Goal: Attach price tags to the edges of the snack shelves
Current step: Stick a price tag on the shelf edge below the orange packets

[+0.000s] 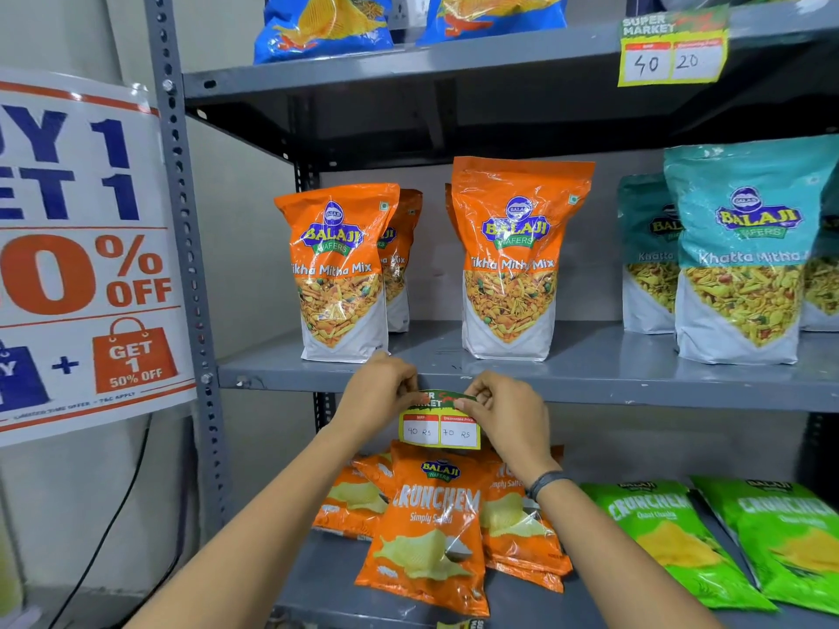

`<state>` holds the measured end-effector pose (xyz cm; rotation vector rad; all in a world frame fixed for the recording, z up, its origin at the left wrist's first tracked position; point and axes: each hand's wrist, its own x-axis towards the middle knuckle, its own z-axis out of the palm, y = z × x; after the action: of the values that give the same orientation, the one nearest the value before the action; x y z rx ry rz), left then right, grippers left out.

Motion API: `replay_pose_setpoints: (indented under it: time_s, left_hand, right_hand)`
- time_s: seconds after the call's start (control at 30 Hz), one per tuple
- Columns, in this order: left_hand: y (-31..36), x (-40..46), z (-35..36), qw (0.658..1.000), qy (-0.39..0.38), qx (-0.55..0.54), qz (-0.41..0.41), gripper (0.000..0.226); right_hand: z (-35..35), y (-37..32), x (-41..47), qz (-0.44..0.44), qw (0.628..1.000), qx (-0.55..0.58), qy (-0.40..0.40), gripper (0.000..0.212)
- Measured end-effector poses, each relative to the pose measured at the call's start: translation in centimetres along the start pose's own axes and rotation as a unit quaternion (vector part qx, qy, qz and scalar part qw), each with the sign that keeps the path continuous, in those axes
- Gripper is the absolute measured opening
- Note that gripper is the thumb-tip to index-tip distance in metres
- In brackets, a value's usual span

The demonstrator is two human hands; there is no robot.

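Note:
A yellow and green price tag (439,429) with two white boxes marked 40 Rs and 70 Rs hangs at the front edge of the middle grey shelf (635,392). My left hand (379,392) pinches its top left corner against the shelf edge. My right hand (501,408) pinches its top right corner. The top of the tag is partly hidden by my fingers. Another price tag (673,49), marked 40 and 20, is stuck on the upper shelf edge at the right.
Two orange Tikha Mitha Mix bags (338,270) and teal Khatta Mitha bags (744,251) stand on the middle shelf. Orange Crunchem packs (431,528) and green Crunchem packs (681,542) lie below. Blue bags (322,25) sit on top. An offer poster (81,247) hangs at left.

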<state>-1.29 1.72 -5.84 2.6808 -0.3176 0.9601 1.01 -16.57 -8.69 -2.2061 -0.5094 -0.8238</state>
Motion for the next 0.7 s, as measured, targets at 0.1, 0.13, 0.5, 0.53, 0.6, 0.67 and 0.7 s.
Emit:
replay_pose_setpoints:
  time_s: [0.1, 0.13, 0.5, 0.53, 0.6, 0.67, 0.7]
  left_hand:
    - [0.2, 0.2, -0.3, 1.0, -0.005, -0.014, -0.007, 0.026]
    - [0.2, 0.2, -0.4, 0.999, -0.007, -0.03, -0.013, 0.025]
    - [1.1, 1.0, -0.7, 0.993, 0.031, -0.066, -0.089, 0.035]
    - [1.4, 1.0, -0.6, 0.993, 0.038, -0.058, -0.094, 0.038]
    - [1.9, 1.0, -0.4, 0.992, 0.053, -0.039, -0.109, 0.043]
    - [2.1, 0.9, -0.1, 0.989, 0.069, -0.035, -0.125, 0.045]
    - [2.2, 0.8, 0.1, 0.988, 0.075, -0.032, -0.13, 0.046]
  right_hand:
    - [-0.1, -0.1, 0.1, 0.009, 1.0, 0.005, 0.006, 0.02]
    - [-0.1, -0.1, 0.2, 0.016, 1.0, 0.014, 0.013, 0.02]
    - [0.4, -0.7, 0.8, 0.074, 0.993, 0.034, 0.081, 0.024]
    - [0.4, -0.8, 0.8, 0.075, 0.993, 0.03, 0.086, 0.024]
    - [0.5, -0.8, 0.9, 0.076, 0.992, 0.022, 0.097, 0.024]
    - [0.7, -0.7, 0.9, 0.075, 0.992, 0.017, 0.105, 0.024]
    - [0.7, -0.7, 0.8, 0.074, 0.991, 0.018, 0.107, 0.023]
